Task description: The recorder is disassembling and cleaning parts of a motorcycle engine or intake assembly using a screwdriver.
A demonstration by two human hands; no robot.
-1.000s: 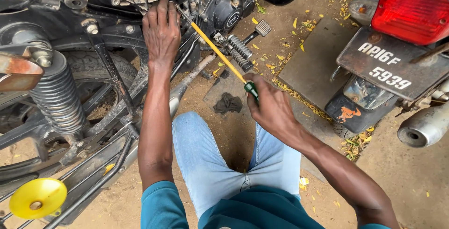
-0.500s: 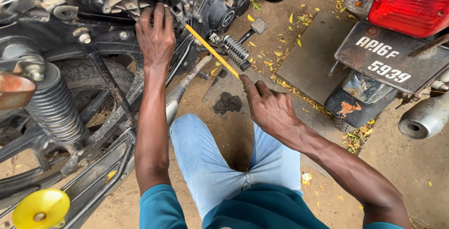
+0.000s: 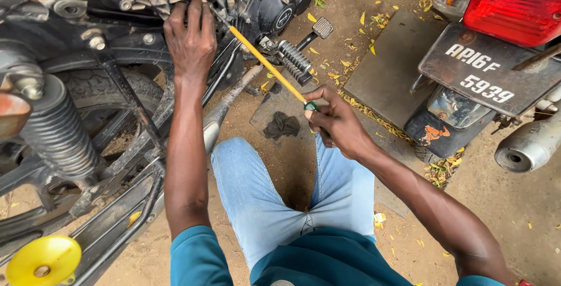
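Your right hand (image 3: 336, 123) has slid back along the long yellow tool (image 3: 266, 64) and now pinches its green end, fingers closed on it, the tip reaching into the motorcycle engine (image 3: 263, 2). Your left hand (image 3: 190, 37) stays pressed flat against the engine, fingers spread; whether it grips anything there is hard to tell. The footpeg (image 3: 294, 61) sits just beside the shaft.

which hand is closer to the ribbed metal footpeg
Right. The right hand grips the yellow screwdriver just below the footpeg; the left hand rests farther left on the engine.
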